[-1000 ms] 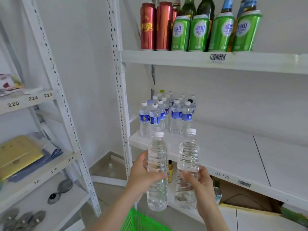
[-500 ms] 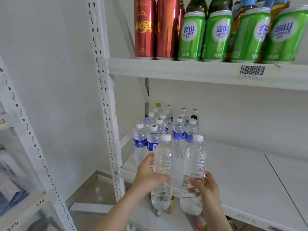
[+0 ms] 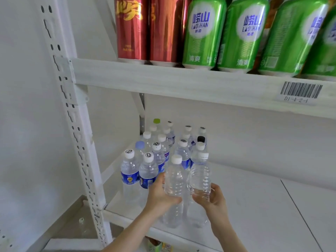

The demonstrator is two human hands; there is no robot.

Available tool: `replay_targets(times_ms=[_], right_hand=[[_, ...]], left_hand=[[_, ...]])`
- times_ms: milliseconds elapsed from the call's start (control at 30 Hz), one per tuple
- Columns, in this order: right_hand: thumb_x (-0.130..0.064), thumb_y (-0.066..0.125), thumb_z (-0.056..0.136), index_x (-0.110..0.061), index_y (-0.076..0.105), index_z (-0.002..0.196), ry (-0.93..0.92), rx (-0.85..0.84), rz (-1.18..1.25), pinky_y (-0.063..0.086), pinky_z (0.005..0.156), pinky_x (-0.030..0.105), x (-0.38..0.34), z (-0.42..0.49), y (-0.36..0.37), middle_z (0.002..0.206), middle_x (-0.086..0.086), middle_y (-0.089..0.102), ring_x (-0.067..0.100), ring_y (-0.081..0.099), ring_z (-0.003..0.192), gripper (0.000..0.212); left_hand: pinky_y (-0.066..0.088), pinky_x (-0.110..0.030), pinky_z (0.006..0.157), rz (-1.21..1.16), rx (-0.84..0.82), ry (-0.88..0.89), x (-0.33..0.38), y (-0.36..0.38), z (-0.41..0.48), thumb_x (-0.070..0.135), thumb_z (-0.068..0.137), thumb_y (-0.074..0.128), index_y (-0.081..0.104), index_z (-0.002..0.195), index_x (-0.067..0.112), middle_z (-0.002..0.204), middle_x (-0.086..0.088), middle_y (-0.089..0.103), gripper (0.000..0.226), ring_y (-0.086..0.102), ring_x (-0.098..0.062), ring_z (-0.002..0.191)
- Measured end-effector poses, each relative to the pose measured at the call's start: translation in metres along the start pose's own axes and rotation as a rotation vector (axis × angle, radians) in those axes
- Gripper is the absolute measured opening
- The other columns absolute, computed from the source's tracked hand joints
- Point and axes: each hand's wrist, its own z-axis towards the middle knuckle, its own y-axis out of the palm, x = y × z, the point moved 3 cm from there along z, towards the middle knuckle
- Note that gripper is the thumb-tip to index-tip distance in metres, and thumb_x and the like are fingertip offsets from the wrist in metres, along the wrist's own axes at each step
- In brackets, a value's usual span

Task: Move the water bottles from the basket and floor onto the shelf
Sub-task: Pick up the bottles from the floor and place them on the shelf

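Two clear, label-free water bottles, the left bottle (image 3: 175,180) and the right bottle (image 3: 200,177), stand upright just above or on the front of the white shelf (image 3: 254,206), right beside the labelled bottles (image 3: 145,171) already stocked there. The left hand (image 3: 160,197) wraps the one and the right hand (image 3: 211,197) the other, each closed around the mid-body. Full, they likely feel weighty; their thin ribbed walls would flex, so the ribbed waist is the surest hold. Green cans (image 3: 203,33) sit overhead.

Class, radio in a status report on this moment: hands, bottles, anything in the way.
Left hand and right hand each grip a clear bottle, left bottle, right bottle. Both over middle shelf. Stocked bottles close behind; open space right.
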Motion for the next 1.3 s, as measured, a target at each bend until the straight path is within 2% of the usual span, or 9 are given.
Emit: replay_targets(times_ms=[67,167,267,400,600,667,833,1000,1300], right_hand=[[0.003,0.080,0.070,-0.019,0.057,0.108,-0.006,-0.007,-0.017,0.050,0.076,0.025,0.004,0.013,-0.001,0.096,0.002,0.074,0.016,0.070,0.089,0.050],[0.005,0.079,0.070,-0.019,0.055,0.108,-0.011,-0.022,-0.035,0.050,0.069,0.021,0.010,0.027,-0.001,0.096,-0.004,0.073,0.006,0.069,0.086,0.051],[0.009,0.079,0.069,-0.020,0.055,0.108,-0.014,-0.010,-0.036,0.049,0.071,0.023,0.018,0.035,-0.003,0.096,-0.003,0.071,0.005,0.068,0.086,0.054],[0.012,0.078,0.068,-0.021,0.054,0.108,-0.017,-0.029,-0.027,0.049,0.076,0.027,0.031,0.038,-0.004,0.100,-0.004,0.072,0.012,0.067,0.095,0.058],[0.008,0.082,0.066,-0.025,0.055,0.114,-0.039,-0.055,-0.037,0.050,0.093,0.044,0.033,0.041,0.000,0.112,0.002,0.067,0.023,0.064,0.104,0.064],[0.003,0.085,0.065,-0.031,0.055,0.114,-0.028,-0.049,-0.058,0.051,0.091,0.040,0.033,0.039,-0.002,0.114,-0.001,0.066,0.020,0.063,0.106,0.066],[-0.008,0.087,0.067,-0.040,0.055,0.116,-0.015,-0.070,-0.146,0.049,0.074,0.021,0.035,0.033,-0.011,0.108,-0.011,0.067,0.008,0.063,0.100,0.067],[-0.008,0.084,0.072,-0.037,0.057,0.115,-0.036,-0.091,-0.185,0.049,0.079,0.023,0.032,0.034,-0.011,0.106,-0.008,0.069,0.012,0.065,0.099,0.058],[-0.007,0.081,0.075,-0.031,0.055,0.118,-0.037,-0.053,-0.151,0.049,0.071,0.020,0.028,0.042,-0.004,0.111,-0.012,0.066,0.010,0.063,0.100,0.056]], left_hand=[[0.049,-0.009,0.072,-0.019,0.019,0.012,-0.003,0.006,0.008,0.020,0.045,0.084,0.050,0.105,0.044,0.103,0.017,0.065,0.073,0.061,0.009,0.092],[0.053,-0.027,0.090,-0.040,0.029,0.016,-0.007,0.013,0.015,0.008,0.052,0.082,0.048,0.121,0.036,0.110,0.010,0.065,0.082,0.064,-0.007,0.104],[0.050,-0.016,0.082,-0.011,0.041,0.053,-0.009,0.014,0.019,0.006,0.055,0.081,0.047,0.117,0.038,0.106,0.013,0.066,0.078,0.064,-0.003,0.100],[0.051,-0.026,0.090,0.036,0.018,0.097,-0.011,0.015,0.017,0.012,0.054,0.079,0.043,0.122,0.039,0.112,0.012,0.064,0.081,0.062,-0.006,0.105],[0.042,-0.004,0.079,0.076,0.023,0.101,-0.030,0.024,0.005,0.013,0.054,0.082,0.045,0.114,0.041,0.109,0.017,0.064,0.076,0.059,0.009,0.102],[0.045,-0.008,0.080,0.081,0.041,0.074,-0.044,0.025,0.000,0.013,0.054,0.081,0.047,0.113,0.041,0.107,0.014,0.066,0.074,0.061,0.006,0.100],[0.053,-0.040,0.094,0.019,0.064,-0.032,-0.079,0.029,-0.009,0.002,0.064,0.081,0.049,0.131,0.023,0.114,0.008,0.068,0.077,0.067,-0.010,0.104],[0.053,-0.040,0.096,0.009,0.097,-0.052,-0.089,0.033,-0.007,-0.003,0.067,0.080,0.049,0.135,0.021,0.116,0.006,0.068,0.078,0.066,-0.011,0.106],[0.043,-0.042,0.106,0.086,0.099,-0.029,-0.078,0.045,0.019,-0.003,0.075,0.074,0.038,0.145,0.016,0.137,-0.003,0.057,0.081,0.055,-0.020,0.126]])
